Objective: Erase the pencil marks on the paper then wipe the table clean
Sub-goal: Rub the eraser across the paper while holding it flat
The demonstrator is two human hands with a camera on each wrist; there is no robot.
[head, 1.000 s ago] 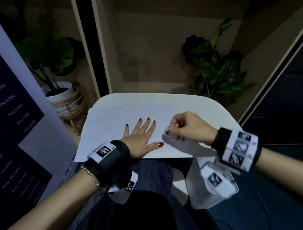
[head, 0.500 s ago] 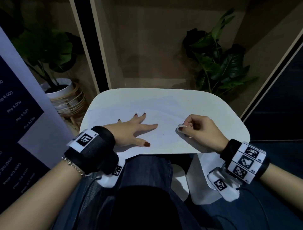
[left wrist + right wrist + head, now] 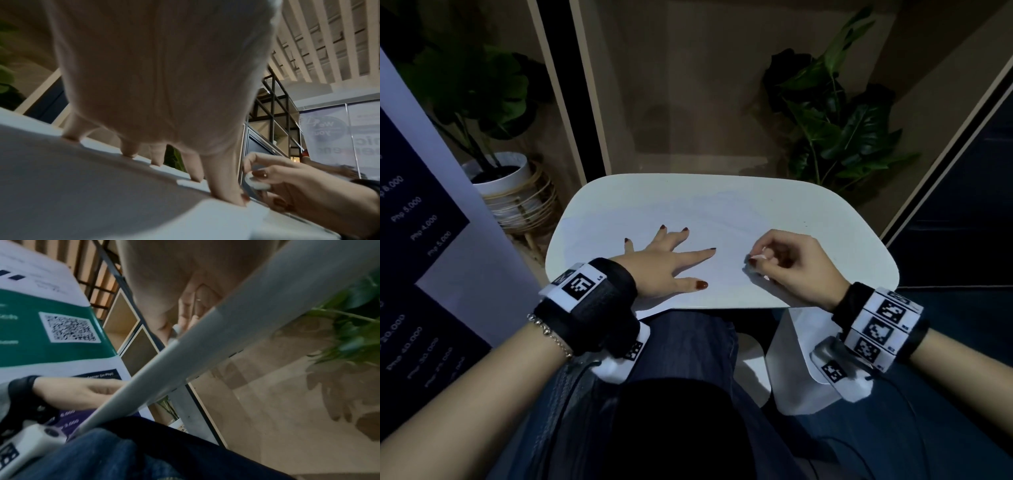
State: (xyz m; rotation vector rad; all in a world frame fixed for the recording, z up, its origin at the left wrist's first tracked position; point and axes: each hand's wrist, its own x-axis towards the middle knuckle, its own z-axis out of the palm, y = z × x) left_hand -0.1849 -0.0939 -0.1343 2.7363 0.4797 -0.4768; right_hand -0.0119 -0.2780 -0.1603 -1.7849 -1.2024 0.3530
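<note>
A white sheet of paper [image 3: 722,219] lies flat on the small white table [image 3: 859,240]. My left hand [image 3: 664,260] lies flat on the sheet, fingers spread and straight, pressing it down. To its right, my right hand [image 3: 777,260] pinches a small white eraser [image 3: 758,257] between thumb and fingers, low over the paper's right part. The left wrist view shows that eraser [image 3: 255,183] in the right hand's [image 3: 287,183] pinch beside my left thumb [image 3: 228,186]. No pencil marks are plain to see in this dim light.
A potted plant in a white pot on a rattan stand [image 3: 506,192] stands left of the table, and a leafy plant [image 3: 835,123] behind it on the right. A printed banner [image 3: 421,240] rises at the left. My lap in dark jeans [image 3: 681,377] is under the near edge.
The sheet, skewed and hanging off the table's left side a second ago, now lies squared on the table. My right hand has come down and right with the eraser; the left stays flat.
</note>
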